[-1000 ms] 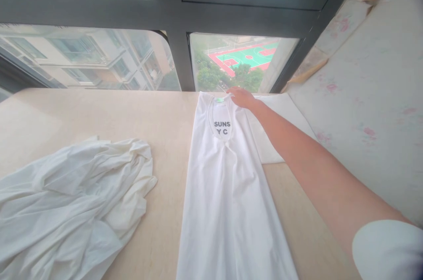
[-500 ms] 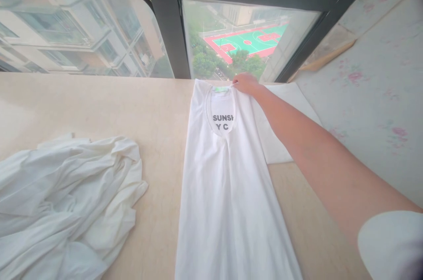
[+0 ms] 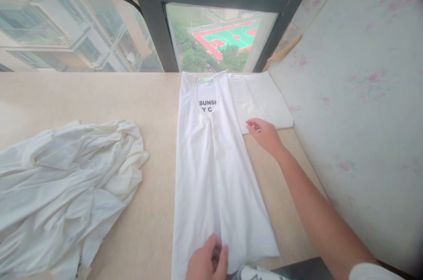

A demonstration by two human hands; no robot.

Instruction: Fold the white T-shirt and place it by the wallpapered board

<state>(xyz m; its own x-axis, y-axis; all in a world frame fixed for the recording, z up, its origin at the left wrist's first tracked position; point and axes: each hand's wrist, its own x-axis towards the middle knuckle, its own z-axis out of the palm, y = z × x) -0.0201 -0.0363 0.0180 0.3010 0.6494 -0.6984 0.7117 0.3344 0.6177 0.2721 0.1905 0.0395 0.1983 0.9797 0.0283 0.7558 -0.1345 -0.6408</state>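
A white shirt lies lengthwise, its sides folded inward, with the neckline and dark lettering near the window. Over its lower end is my left hand, fingers curled but apart, holding nothing. My right hand hovers to the right of the shirt, by the front edge of a flat folded white cloth; its fingers are loosely bent with nothing between them. The folded cloth lies partly beneath or against the shirt's right upper side; which, I cannot tell.
A crumpled heap of white cloth lies at the left on the pale beige surface. Behind is a dark window frame, and a flowered wall borders the right side.
My right hand has left the shirt's collar and moved back towards me. My left hand has come into view at the bottom. The view has shifted, showing more of the shirt's lower end.
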